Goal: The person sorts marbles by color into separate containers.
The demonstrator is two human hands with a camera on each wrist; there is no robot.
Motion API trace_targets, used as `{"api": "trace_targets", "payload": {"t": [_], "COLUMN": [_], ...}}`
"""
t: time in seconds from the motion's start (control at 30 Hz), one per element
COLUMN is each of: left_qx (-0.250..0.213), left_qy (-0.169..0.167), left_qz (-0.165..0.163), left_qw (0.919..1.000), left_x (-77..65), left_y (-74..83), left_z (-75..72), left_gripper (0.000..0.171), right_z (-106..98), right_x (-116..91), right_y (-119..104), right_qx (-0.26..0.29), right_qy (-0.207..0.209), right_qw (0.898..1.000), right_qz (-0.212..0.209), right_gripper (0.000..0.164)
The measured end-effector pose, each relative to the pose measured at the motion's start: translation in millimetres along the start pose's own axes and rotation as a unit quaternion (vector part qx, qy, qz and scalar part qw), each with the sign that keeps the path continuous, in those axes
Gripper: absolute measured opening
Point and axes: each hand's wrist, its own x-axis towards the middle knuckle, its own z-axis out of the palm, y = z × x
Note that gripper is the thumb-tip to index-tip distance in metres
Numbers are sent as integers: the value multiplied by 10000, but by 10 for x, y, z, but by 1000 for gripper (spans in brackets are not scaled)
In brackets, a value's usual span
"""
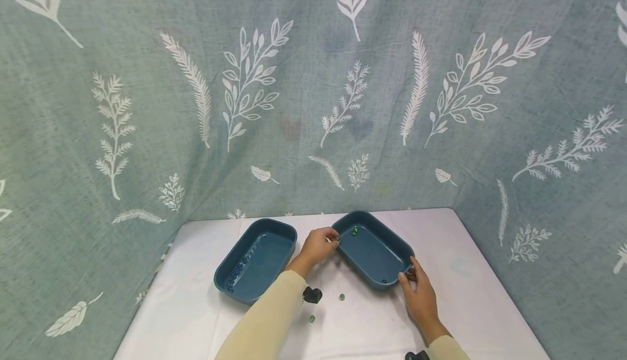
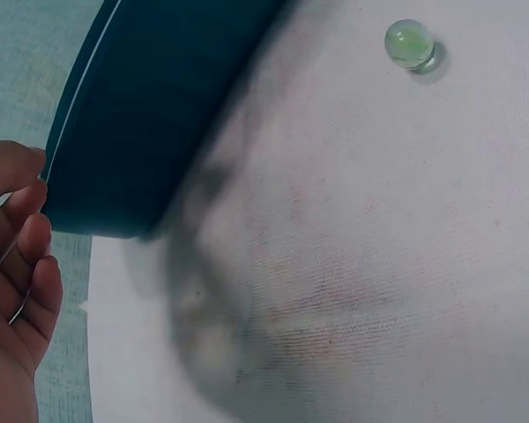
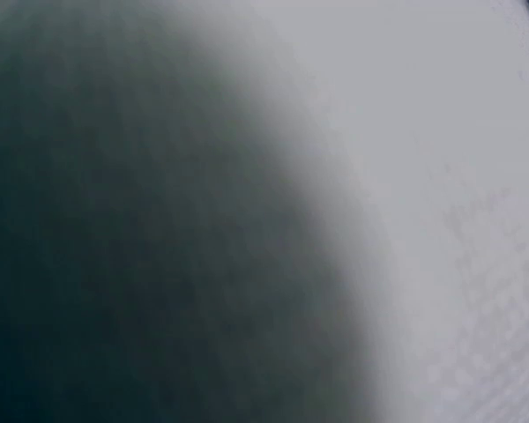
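My left hand (image 1: pixel 319 244) is at the left rim of the right-hand blue tray (image 1: pixel 374 284), pinching a small green marble (image 1: pixel 338 239) in its fingertips. In the left wrist view the curled fingers (image 2: pixel 37 236) overlap the tray's edge. My right hand (image 1: pixel 420 294) grips the same tray at its near right corner, thumb outside and fingers over the rim. Inside that tray are green marbles (image 1: pixel 355 231) at the far left end and a dark marble (image 1: pixel 384 281) in the near corner. The right wrist view shows only a blurred dark shape and white cloth.
A second blue tray (image 1: pixel 269 262) stands to the left, with several dark blue marbles (image 1: pixel 238 270) along its left side. On the white cloth lie two green marbles, one (image 1: pixel 342 297) near the right tray and another (image 1: pixel 312 318) closer to me. A patterned curtain (image 1: pixel 313 104) surrounds the table.
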Motion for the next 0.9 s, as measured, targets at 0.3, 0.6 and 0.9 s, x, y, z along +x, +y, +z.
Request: {"api": "trace_targets", "payload": {"t": [0.3,0.6,0.9], "left_qx": [47,48,-35], "left_qy": [-81,-26,-47], "left_qz": [-87,-158,-163], "left_qw": [9999,9999,9998], "left_x": [-12,-14,-32], "left_y": [-1,-24,-11], "left_z": [29,28,17], "left_gripper": [18,14,9], "right_z": [5,16,9], "right_x": [-7,1,6], "right_y": [-11,-4,2], "right_qx": [-56,-81,-79], "right_qy": [41,114,43], "right_qw": [10000,9998,9999], "right_qz": [-40,-104,-69], "right_gripper": [64,63,64]}}
